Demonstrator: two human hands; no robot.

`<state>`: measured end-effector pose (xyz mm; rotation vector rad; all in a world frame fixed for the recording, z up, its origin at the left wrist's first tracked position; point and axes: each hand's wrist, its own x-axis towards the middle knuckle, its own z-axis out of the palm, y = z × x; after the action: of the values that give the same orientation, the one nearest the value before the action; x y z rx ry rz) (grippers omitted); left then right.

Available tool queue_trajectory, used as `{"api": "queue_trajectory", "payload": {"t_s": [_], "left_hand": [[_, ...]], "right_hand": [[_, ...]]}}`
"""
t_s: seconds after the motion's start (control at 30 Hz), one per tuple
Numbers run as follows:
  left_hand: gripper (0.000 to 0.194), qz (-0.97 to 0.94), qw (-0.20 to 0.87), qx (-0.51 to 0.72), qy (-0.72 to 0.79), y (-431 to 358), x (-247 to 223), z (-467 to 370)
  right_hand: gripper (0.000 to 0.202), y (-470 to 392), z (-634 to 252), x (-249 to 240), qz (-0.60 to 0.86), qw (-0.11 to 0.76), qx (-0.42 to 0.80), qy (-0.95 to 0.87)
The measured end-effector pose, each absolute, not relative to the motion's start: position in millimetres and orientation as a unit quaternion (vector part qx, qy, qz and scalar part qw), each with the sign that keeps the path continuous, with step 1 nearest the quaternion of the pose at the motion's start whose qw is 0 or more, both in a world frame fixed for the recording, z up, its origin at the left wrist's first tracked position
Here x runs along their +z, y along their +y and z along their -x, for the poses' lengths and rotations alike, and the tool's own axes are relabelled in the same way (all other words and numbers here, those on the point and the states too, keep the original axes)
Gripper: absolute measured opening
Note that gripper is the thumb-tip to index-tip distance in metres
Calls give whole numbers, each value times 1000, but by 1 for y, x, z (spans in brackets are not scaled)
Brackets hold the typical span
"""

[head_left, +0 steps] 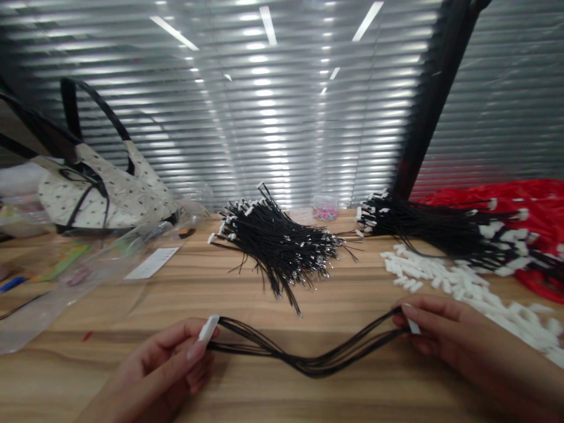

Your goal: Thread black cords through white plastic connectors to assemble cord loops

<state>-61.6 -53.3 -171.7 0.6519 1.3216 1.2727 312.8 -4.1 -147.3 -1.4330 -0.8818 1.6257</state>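
Observation:
A bundle of thin black wires (315, 364) sags between my two hands near the front of the table. My left hand (165, 364) pinches the white connector (208, 330) at its left end between thumb and fingers. At the right end, my right hand (458, 335) is closed on another white connector (413, 326), partly hidden by the fingers. Behind the bundle lies a pile of black wires (282, 241) with white connectors at the left and bare metal tips at the right.
Loose white connectors (458, 282) spread at the right, below more black cables (432, 226) and red plastic (537, 205). A small tub (325, 210) stands at the back. At the left are a dotted bag (110, 188), clear plastic (88, 276) and a white label (152, 263).

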Motion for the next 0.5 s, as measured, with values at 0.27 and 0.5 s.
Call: {"api": "queue_trajectory", "payload": {"t_s": [0.27,0.5], "left_hand": [[33,-340,545,528,556,-55,-173,62],[36,-328,540,523,571,-56,-170,58]], "right_hand": [[37,-3,-320,-157,559,366,639,-380],[34,-2,-321,-160,554,360,637,-396]]}}
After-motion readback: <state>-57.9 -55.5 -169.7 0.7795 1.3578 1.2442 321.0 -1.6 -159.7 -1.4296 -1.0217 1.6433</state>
